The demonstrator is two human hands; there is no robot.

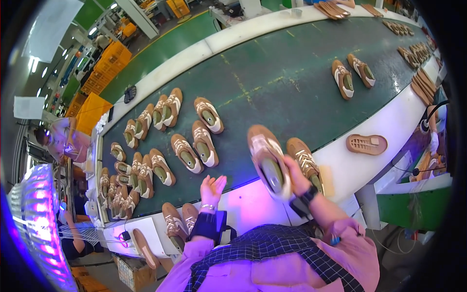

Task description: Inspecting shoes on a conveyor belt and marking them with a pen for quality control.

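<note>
A brown sneaker with white trim (265, 143) and a green inside is held up over the belt's near edge, slightly blurred. My right hand (296, 175) grips it along its right side near the heel. Just right of it, a second brown sneaker with white laces (304, 163) stands at the belt's edge, partly behind my hand. My left hand (212, 190) is empty, palm turned up and fingers apart, above the near edge of the belt. Close to my left wrist, a pair of brown sneakers (174, 221) stands partly hidden by my arm.
The green conveyor belt (272, 63) carries several sneakers at left and a pair (342, 80) farther right. A brown shoe sole (367, 144) lies on the white ledge (389, 117). At left glows a purple-lit lamp (41, 219); another person (70, 138) sits beyond. Orange crates (109, 65) stand behind.
</note>
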